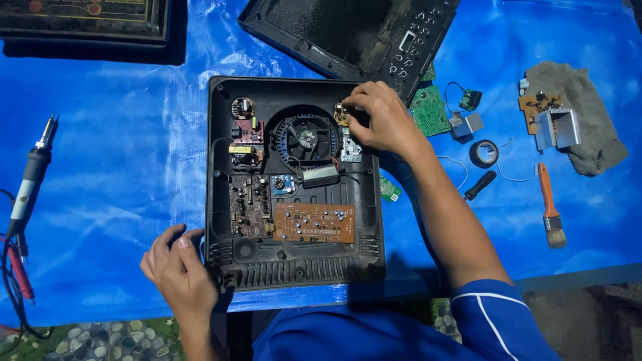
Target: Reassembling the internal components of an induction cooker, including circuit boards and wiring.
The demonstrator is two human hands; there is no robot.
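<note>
Opened black appliance housing (294, 267), centred on blue tarp (120, 167) over the desk, fan (307, 138) and orange circuit board (313, 222) exposed. Left hand (175, 267) grips its lower-left corner, apparently steadying it; right hand (381, 117) pinches a small board (343, 115) at upper right. Soldering iron (33, 174) left; brush (550, 207), tape roll (483, 153) right.

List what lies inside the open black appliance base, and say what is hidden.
Inside the black base: a round fan, an orange circuit board, a dark board and smaller modules. The right hand covers the upper-right corner; the left hand steadies the lower-left edge.
</note>
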